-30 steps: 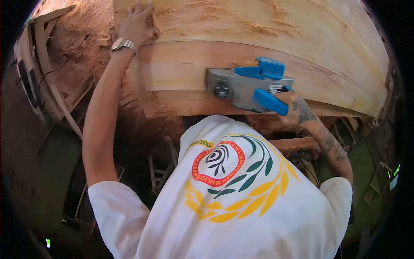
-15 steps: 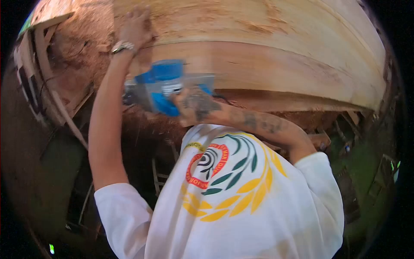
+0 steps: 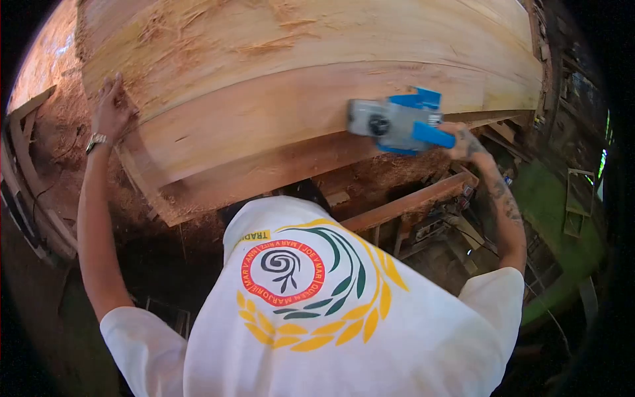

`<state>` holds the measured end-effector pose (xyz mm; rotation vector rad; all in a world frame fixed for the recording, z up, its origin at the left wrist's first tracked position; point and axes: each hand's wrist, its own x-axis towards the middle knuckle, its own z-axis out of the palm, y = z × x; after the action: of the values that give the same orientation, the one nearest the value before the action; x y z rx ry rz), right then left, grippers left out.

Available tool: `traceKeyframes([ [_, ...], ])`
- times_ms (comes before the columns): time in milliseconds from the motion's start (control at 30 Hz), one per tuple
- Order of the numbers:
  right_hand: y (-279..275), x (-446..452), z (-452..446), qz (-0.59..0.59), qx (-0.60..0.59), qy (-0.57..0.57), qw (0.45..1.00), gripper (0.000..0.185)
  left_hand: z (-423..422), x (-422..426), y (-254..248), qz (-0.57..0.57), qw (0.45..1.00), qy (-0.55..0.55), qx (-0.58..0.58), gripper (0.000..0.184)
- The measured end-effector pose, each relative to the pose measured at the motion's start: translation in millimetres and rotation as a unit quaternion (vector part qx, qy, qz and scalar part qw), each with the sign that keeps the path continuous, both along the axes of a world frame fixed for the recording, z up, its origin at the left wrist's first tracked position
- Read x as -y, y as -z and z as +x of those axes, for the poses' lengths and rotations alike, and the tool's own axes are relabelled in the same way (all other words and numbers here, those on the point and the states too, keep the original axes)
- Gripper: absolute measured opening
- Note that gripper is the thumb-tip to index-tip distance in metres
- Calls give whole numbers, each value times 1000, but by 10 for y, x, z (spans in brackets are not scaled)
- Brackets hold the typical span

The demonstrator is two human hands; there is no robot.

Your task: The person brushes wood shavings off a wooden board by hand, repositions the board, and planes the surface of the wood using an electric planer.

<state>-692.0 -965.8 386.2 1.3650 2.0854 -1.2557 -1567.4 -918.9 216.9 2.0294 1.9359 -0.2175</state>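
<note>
My right hand (image 3: 461, 140) is wrapped round the rear handle of a blue and grey electric planer (image 3: 405, 124). The planer is over the near edge of a broad pale wooden panel (image 3: 264, 109), toward its right end; I cannot tell whether its sole touches the wood. At the panel's left end, my left hand (image 3: 114, 111) lies against the edge with fingers stretched out, a metal-banded watch (image 3: 96, 141) on its wrist.
Wood shavings (image 3: 271, 46) lie on the panel's far part, and sawdust (image 3: 56, 83) covers the ground at left. A wooden beam (image 3: 410, 198) runs below the panel at right. Wooden frames (image 3: 30, 119) stand at far left, and more timber pieces lie at lower right.
The planer has travelled from the panel's left end to the right in my right hand. My arms have spread apart, and the view has shifted, showing more of the panel's left end.
</note>
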Motion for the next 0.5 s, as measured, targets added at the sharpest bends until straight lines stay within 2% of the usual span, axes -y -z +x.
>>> traceKeyframes([
  [67, -52, -8, 858, 78, 57, 21, 995, 47, -83, 14, 53, -5, 1000, 10, -10, 99],
  [133, -149, -89, 1653, 98, 112, 31, 988, 43, -102, 20, 23, 1, 1000, 10, 16, 99],
  [167, -138, -136, 1869, 109, 139, 37, 984, 42, -111, 11, 11, 6, 1000, 11, 27, 99],
  [267, -167, -373, 2092, 48, 126, 31, 990, 40, -78, -6, -63, -14, 1000, 19, 3, 98],
  [300, -80, -350, 2100, 90, 104, 50, 989, 41, -101, -25, -14, 10, 999, 40, 13, 99],
  [333, -205, -193, 1468, 95, 114, 45, 988, 41, -738, 115, -41, 10, 999, 32, 16, 99],
  [500, -285, -254, 829, 70, 96, 24, 993, 41, -823, 152, -264, -3, 1000, 24, 9, 100],
])
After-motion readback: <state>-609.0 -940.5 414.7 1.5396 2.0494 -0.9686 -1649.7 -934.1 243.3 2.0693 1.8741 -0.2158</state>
